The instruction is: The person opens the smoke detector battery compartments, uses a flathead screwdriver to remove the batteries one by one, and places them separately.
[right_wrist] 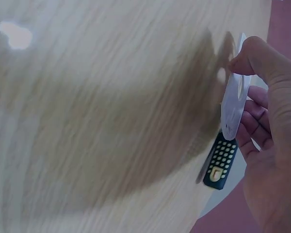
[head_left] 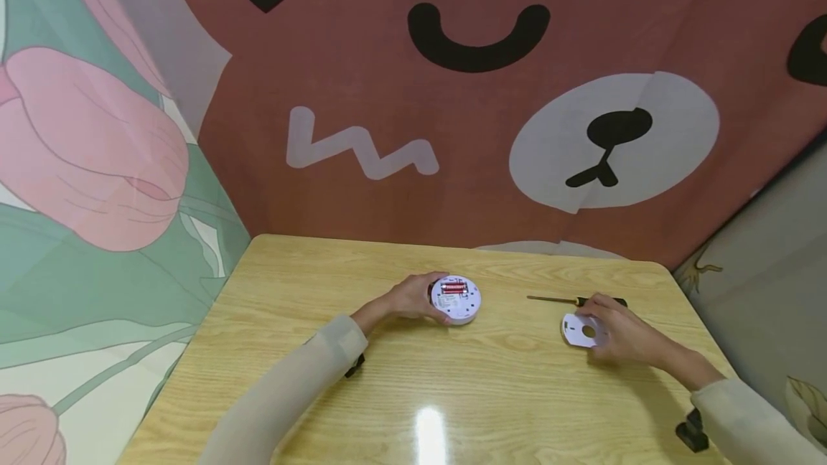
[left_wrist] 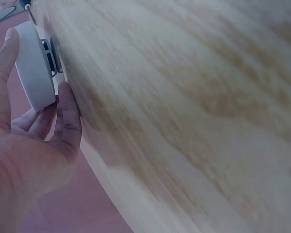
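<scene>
My left hand (head_left: 410, 297) grips a round white smoke detector (head_left: 457, 305) by its left side, thumb and fingers around the rim. Its back faces up and shows red batteries (head_left: 454, 288) in an uncovered slot. In the left wrist view, a dark vented part of the smoke detector (left_wrist: 31, 68) faces the table. Over at the right, my right hand (head_left: 625, 334) pinches a thin white mounting plate (head_left: 574, 331) with a round hole. The right wrist view has that plate (right_wrist: 233, 109) tilted on edge between thumb and fingers, just above the table.
A screwdriver (head_left: 554, 299) with a dark, yellow-dotted handle (right_wrist: 222, 162) lies behind the right hand, its shaft pointing left. The wooden table (head_left: 388, 400) meets a printed brown cloth (head_left: 362, 214) at its far edge. Patterned cloths hang at both sides.
</scene>
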Motion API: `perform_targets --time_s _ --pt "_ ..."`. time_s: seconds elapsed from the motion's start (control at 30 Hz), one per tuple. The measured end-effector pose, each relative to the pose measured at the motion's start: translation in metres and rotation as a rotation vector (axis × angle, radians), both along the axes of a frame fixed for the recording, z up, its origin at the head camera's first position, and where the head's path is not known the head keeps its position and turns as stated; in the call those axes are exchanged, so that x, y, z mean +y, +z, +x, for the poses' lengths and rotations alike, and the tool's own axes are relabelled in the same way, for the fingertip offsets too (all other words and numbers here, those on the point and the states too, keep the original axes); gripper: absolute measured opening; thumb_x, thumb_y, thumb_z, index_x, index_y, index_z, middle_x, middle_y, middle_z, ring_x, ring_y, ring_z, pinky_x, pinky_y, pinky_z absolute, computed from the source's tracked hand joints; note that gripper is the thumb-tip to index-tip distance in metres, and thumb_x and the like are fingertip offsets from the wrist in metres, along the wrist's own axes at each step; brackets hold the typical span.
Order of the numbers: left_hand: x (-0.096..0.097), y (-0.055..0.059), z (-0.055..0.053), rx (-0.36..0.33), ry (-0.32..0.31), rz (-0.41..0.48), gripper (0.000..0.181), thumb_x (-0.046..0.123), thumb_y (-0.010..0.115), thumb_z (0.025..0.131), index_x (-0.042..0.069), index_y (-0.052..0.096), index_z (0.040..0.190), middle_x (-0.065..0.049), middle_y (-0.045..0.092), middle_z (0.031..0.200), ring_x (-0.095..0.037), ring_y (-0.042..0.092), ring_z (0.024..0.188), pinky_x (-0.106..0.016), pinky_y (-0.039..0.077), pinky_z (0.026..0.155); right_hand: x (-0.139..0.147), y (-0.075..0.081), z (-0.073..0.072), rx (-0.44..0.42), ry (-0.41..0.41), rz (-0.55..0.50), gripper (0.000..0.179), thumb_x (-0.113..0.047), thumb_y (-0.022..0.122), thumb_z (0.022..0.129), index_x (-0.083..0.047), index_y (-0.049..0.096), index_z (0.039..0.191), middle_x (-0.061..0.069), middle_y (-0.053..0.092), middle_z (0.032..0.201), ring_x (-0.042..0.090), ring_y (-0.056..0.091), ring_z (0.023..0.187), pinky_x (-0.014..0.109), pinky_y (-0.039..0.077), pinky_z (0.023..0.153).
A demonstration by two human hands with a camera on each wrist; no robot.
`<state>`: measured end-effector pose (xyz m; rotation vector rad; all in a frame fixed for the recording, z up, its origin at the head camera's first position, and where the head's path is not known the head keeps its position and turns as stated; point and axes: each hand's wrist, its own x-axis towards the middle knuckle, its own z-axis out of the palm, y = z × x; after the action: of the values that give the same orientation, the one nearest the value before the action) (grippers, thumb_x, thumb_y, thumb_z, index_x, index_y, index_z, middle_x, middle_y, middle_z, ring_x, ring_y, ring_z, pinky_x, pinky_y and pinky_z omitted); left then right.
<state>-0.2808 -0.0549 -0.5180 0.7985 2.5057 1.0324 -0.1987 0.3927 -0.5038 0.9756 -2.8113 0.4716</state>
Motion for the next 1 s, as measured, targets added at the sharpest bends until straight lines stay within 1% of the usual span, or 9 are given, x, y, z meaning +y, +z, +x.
perform_targets --time_s 0.07,0.2,0.37,0.63,0.73,0.8,0.87,1.0 --pt "0.0 0.001 0.0 -0.003 0.0 -0.006 0.109 0.042 0.097 0.076 0.009 0.041 0.163 -0.009 0.053 0.159 -0.027 0.049 0.146 -0.048 0.04 0.12 0.005 -0.001 0.002 -0.012 -0.011 0.002 0.062 -0.013 0.095 0.058 -0.003 0.072 0.115 0.001 0.058 0.109 0.009 0.051 0.089 0.026 0.046 0.069" --pt "0.001 0.003 0.0 -0.004 0.002 -0.009 0.108 0.042 0.097 0.076 0.01 0.041 0.163 -0.009 0.053 0.159 -0.027 0.049 0.146 -0.048 0.04 0.119 0.014 -0.004 0.005 -0.01 -0.031 0.009 0.06 -0.013 0.093 0.057 -0.004 0.072 0.113 0.001 0.059 0.109 0.011 0.052 0.091 0.026 0.046 0.07" --pt "0.002 0.004 0.0 -0.001 0.005 -0.015 0.108 0.043 0.097 0.076 0.01 0.042 0.163 -0.009 0.054 0.158 -0.027 0.05 0.145 -0.048 0.041 0.119 0.024 -0.006 0.008 -0.045 -0.053 0.017 0.061 -0.013 0.093 0.057 -0.004 0.072 0.114 0.001 0.058 0.109 0.009 0.051 0.09 0.025 0.045 0.069" --pt "0.003 0.002 0.001 0.0 0.009 -0.012 0.108 0.042 0.098 0.074 0.012 0.043 0.162 -0.007 0.053 0.159 -0.026 0.049 0.146 -0.046 0.04 0.12 0.034 -0.012 0.011 -0.028 -0.034 0.026 0.061 -0.013 0.093 0.057 -0.005 0.072 0.114 0.0 0.059 0.109 0.006 0.048 0.089 0.022 0.04 0.07" --pt "0.002 0.003 0.002 -0.005 0.015 -0.012 0.108 0.041 0.099 0.074 0.012 0.043 0.162 -0.007 0.053 0.159 -0.026 0.048 0.146 -0.045 0.04 0.12 0.036 -0.012 0.011 -0.022 -0.025 0.027 0.061 -0.013 0.093 0.058 -0.005 0.072 0.115 0.0 0.059 0.109 0.006 0.049 0.09 0.022 0.04 0.071" --pt "0.002 0.003 0.002 -0.006 0.017 -0.019 0.108 0.041 0.099 0.074 0.013 0.043 0.162 -0.007 0.052 0.16 -0.025 0.048 0.147 -0.045 0.039 0.12 0.036 -0.011 0.011 -0.017 -0.024 0.038 0.062 -0.015 0.093 0.06 -0.004 0.073 0.117 0.001 0.061 0.11 0.007 0.051 0.091 0.023 0.042 0.071" --pt "0.002 0.004 0.002 -0.006 0.018 -0.019 0.108 0.041 0.098 0.075 0.012 0.043 0.162 -0.008 0.052 0.16 -0.026 0.048 0.147 -0.045 0.039 0.121 0.035 -0.008 0.01 -0.014 -0.03 0.044 0.061 -0.018 0.095 0.063 -0.003 0.073 0.119 0.001 0.063 0.111 0.009 0.054 0.093 0.025 0.045 0.07" --pt "0.002 0.005 0.003 0.002 0.018 -0.021 0.107 0.041 0.098 0.075 0.011 0.043 0.162 -0.009 0.052 0.16 -0.027 0.048 0.147 -0.047 0.039 0.12 0.032 0.001 0.008 0.004 -0.067 0.032 0.061 -0.023 0.097 0.072 -0.001 0.072 0.123 0.003 0.066 0.111 0.017 0.062 0.096 0.033 0.053 0.072"
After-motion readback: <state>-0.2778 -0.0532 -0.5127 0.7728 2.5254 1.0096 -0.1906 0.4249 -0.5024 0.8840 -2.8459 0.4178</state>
